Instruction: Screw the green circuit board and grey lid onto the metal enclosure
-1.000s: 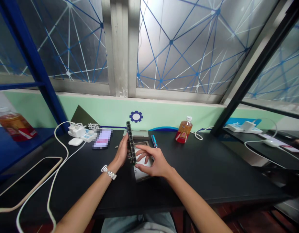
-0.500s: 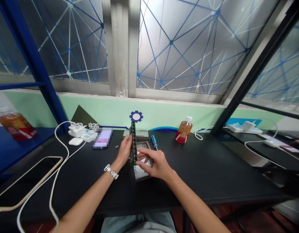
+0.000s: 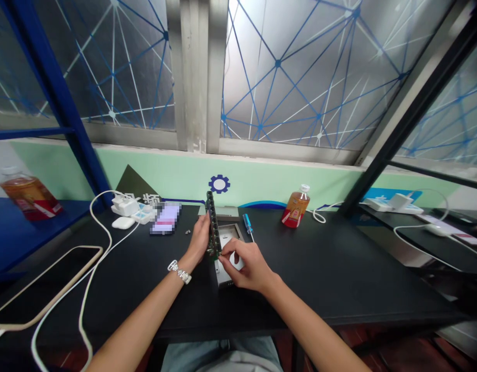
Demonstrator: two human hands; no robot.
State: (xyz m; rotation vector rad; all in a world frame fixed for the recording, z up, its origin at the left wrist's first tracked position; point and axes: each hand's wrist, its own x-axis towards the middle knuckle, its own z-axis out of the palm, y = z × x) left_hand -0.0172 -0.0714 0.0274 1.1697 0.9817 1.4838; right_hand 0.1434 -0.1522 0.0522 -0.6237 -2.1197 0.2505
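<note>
My left hand [image 3: 199, 238], with a bracelet on the wrist, grips a long green circuit board with a row of black ports [image 3: 212, 223], held on edge and nearly upright. It stands over an open grey metal case [image 3: 227, 242] lying flat on the black table [image 3: 323, 274]. My right hand [image 3: 244, 264] is curled, fingertips pinching at the board's near lower end, resting on the case. A blue-handled screwdriver [image 3: 247, 225] lies just right of the case. Small screws [image 3: 187, 232] lie to the left of my left hand.
A phone [image 3: 165, 219], white earbud case [image 3: 122, 222] and white chargers [image 3: 125, 205] with cables sit at the left. An orange drink bottle [image 3: 296, 206] stands at the back right, another bottle [image 3: 26, 195] on the blue shelf at the left. A second desk with a power strip [image 3: 395, 204] is on the right.
My right hand's fingers went from spread flat on the case to pinching at the board's near end. The board shifted slightly right and more upright in my left hand.
</note>
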